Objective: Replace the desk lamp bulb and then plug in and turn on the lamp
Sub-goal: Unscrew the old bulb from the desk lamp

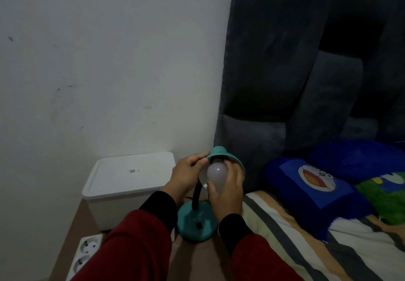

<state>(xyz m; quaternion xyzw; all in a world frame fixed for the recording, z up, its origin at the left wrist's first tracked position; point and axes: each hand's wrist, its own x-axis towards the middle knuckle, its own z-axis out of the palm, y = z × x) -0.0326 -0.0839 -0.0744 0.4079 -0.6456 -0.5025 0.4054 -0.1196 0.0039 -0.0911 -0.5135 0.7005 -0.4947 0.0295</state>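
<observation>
A teal metal desk lamp with a round base (197, 221) and a black bendy neck (195, 196) stands on a brown surface (72, 232), its base just beside the edge of a bed covered in a striped sheet (291, 243). The left hand (186, 174) is closed on the rim of the lamp's teal cone-shaped shade (221, 154), thumb on top and fingers curled under the near edge. The right hand (226, 189) is cupped around a frosted white round bulb (215, 174), thumb on its lower side and fingers wrapped over the far side; the bulb's neck sits inside the mouth of the shade, though whether it is fully seated cannot be told. Both arms wear red sleeves with black cuffs. To the left of the lamp, a white lidded plastic box (129, 184) stands against the pale wall, close to the base with only a narrow gap between. A white multi-socket power strip (84, 256) lies at the lower left, near the front of the box. To the right, blue cartoon-print pillows (315, 184) lie on the bed against a dark grey padded headboard (274, 72), well clear of the hands. The space above the shade is open.
</observation>
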